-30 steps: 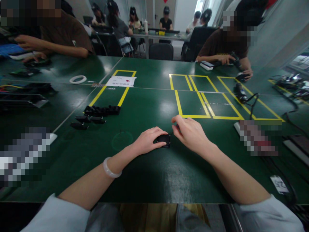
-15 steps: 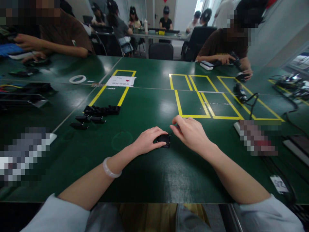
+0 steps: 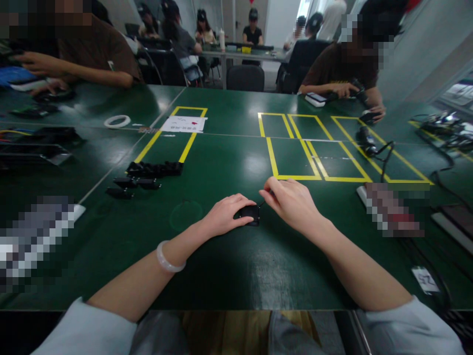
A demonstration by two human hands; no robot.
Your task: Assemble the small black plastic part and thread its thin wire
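While the left hand (image 3: 226, 215) presses the small black part (image 3: 250, 215) flat on the bench (image 3: 221, 276), its grip closed over it, the right hand (image 3: 291, 202) pinches something thin at its edge; the part looks light and rigid, best held by its sides.

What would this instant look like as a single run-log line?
left hand: holds small black plastic part on green table | right hand: fingertips pinched beside part | spare black parts: far left
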